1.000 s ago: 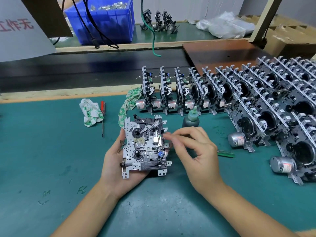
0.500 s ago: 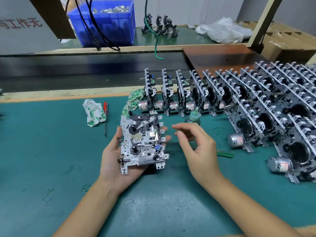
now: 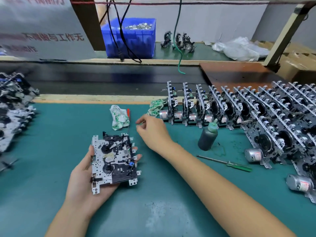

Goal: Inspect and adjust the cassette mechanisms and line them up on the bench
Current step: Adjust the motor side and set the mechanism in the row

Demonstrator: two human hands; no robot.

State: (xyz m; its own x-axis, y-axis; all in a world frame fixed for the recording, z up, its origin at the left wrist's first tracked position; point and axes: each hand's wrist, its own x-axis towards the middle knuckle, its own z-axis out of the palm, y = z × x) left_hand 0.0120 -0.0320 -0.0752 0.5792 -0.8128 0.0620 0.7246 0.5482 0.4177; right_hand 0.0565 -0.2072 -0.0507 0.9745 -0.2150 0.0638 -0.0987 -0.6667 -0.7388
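Now the left hand (image 3: pixel 85 175) cups one cassette mechanism (image 3: pixel 113 159) from below, palm up, fingers curled round its far edge, face up just above the green desk (image 3: pixel 51 142). Right hand (image 3: pixel 152 132) hovers beyond the mechanism w/ fingertips pinched together; can't tell if anything is held between them. Red screwdriver (image 3: pixel 128 115) and crumpled rag (image 3: pixel 118 119) lie just past the mechanism. Dark bottle (image 3: pixel 207 138) stands to the mechanism's right, green screwdriver (image 3: pixel 227 163) flat near it. Row of finished mechanisms (image 3: pixel 239 106) stands on edge further right, approx. side by side.
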